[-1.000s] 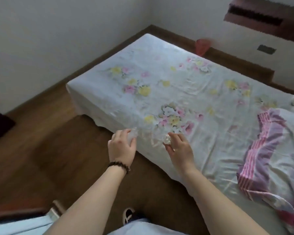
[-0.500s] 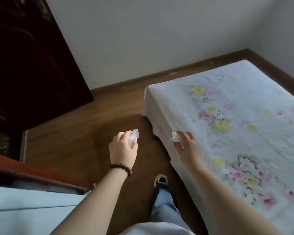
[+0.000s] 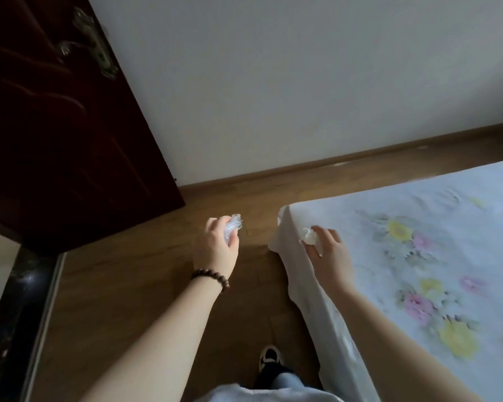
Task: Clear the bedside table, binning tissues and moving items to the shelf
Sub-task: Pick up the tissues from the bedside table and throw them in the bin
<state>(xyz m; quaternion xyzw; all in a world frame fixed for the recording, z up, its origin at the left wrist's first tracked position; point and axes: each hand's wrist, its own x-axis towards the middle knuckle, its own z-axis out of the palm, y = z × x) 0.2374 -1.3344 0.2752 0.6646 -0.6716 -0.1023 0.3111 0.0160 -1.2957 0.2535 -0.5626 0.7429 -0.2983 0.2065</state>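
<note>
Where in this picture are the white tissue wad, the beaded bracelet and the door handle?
white tissue wad (image 3: 309, 236), head view, on the crumpled part showing beyond the fingers.
beaded bracelet (image 3: 212, 278), head view, on the beads across the wrist.
door handle (image 3: 95, 43), head view, on its metal plate.

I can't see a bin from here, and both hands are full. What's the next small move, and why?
Probably keep walking toward the door and look around for the bin: the left hand grips crumpled clear plastic, the right hand a white tissue, and no bin shows.
</note>
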